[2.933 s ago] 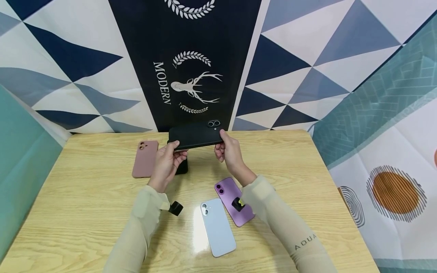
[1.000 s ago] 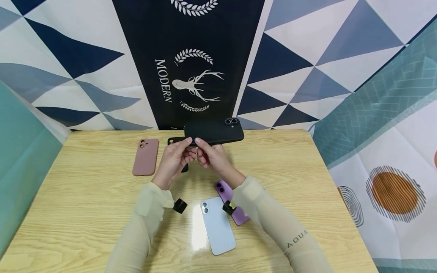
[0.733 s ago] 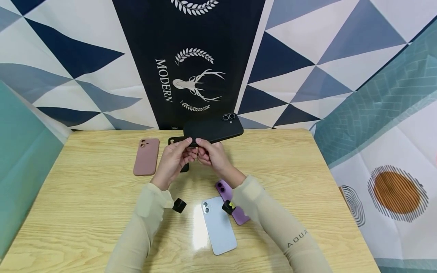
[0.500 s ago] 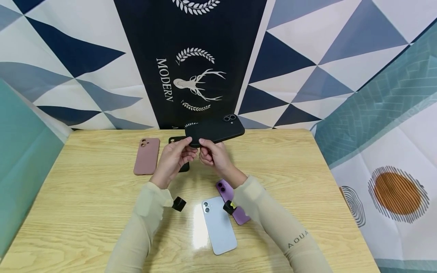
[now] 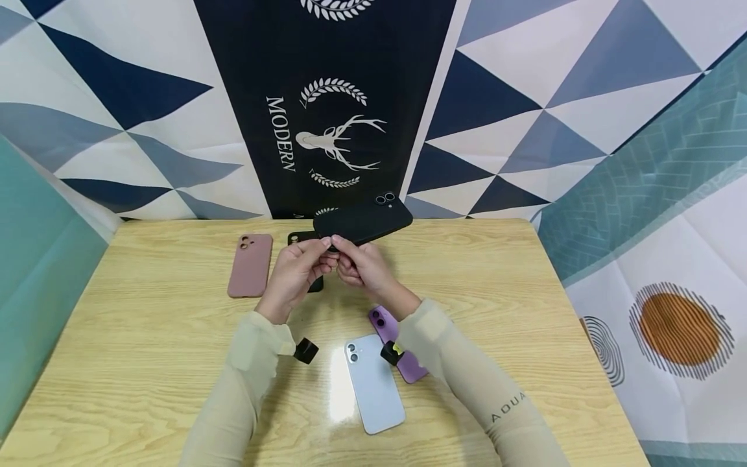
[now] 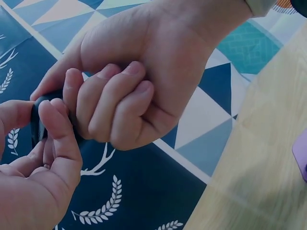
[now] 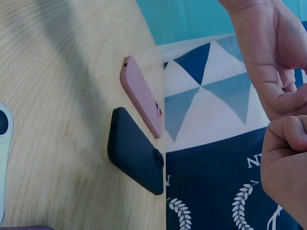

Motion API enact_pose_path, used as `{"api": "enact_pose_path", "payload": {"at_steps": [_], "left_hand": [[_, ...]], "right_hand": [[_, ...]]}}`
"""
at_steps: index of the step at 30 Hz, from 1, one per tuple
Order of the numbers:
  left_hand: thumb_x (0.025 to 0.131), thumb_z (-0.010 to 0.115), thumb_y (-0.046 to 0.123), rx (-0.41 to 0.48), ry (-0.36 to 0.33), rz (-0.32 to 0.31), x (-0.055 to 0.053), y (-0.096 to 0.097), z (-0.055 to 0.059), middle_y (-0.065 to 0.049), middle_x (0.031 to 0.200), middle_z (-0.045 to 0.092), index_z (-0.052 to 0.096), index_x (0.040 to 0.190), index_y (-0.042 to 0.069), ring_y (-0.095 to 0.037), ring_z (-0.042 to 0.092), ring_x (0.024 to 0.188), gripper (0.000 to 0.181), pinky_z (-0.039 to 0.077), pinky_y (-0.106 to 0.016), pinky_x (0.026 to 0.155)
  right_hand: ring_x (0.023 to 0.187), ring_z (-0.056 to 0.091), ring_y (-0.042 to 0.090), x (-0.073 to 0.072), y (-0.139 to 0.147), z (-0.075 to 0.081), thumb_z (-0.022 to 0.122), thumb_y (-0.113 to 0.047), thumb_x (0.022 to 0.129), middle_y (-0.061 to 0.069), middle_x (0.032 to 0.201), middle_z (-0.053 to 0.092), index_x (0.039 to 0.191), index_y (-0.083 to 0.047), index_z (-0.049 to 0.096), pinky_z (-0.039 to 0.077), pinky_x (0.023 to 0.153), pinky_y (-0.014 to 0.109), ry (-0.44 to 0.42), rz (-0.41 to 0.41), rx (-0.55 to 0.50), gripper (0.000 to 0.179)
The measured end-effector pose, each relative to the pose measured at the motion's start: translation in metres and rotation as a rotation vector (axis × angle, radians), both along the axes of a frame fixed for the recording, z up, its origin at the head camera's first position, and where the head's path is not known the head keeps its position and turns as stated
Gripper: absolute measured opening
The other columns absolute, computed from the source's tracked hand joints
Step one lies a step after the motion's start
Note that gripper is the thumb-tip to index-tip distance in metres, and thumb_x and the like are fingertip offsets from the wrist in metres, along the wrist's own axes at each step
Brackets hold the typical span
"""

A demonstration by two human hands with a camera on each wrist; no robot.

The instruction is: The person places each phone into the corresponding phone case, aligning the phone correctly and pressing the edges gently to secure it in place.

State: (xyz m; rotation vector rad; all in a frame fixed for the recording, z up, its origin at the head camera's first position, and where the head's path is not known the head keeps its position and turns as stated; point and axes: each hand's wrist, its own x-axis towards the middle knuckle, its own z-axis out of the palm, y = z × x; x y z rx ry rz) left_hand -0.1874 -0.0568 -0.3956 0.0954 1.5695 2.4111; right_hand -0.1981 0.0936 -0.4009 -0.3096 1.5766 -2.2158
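A black phone (image 5: 362, 222) with two round lenses is held tilted above the table's back edge, its camera end up to the right. My left hand (image 5: 294, 274) pinches its lower left corner between thumb and fingers. Right beside it, my right hand (image 5: 371, 275) grips the near edge with the thumb on top and the other fingers curled. The thumbs almost meet. In the left wrist view only a dark corner of the phone (image 6: 40, 120) shows between the fingers. Under the hands lies a black phone case (image 7: 136, 151), partly hidden in the head view.
A pink phone case (image 5: 251, 266) lies left of the black case. Nearer me are a pale blue phone (image 5: 375, 389) and a purple phone (image 5: 412, 370), partly covered by my right sleeve. A patterned cloth backdrop (image 5: 467, 117) rises behind the wooden table (image 5: 146, 363).
Since the oldest frame my right hand has slid left along the phone from its camera end to beside my left hand. Lately the phone has tilted slightly, its camera end shifting a little left.
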Motion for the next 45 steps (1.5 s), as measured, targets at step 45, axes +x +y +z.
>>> {"api": "enact_pose_path", "payload": {"at_steps": [45], "left_hand": [[0.092, 0.057, 0.005, 0.054, -0.022, 0.028, 0.006, 0.012, -0.006, 0.002, 0.07, 0.066, 0.066, 0.073, 0.014, -0.005, 0.059, 0.065, 0.023, 0.051, -0.016, 0.06]], "right_hand": [[0.055, 0.061, 0.007, -0.012, 0.011, 0.012, 0.047, -0.008, 0.097, -0.002, 0.065, 0.062, 0.098, -0.002, 0.052, 0.052, 0.054, 0.02, -0.007, -0.592, -0.217, 0.008]]}}
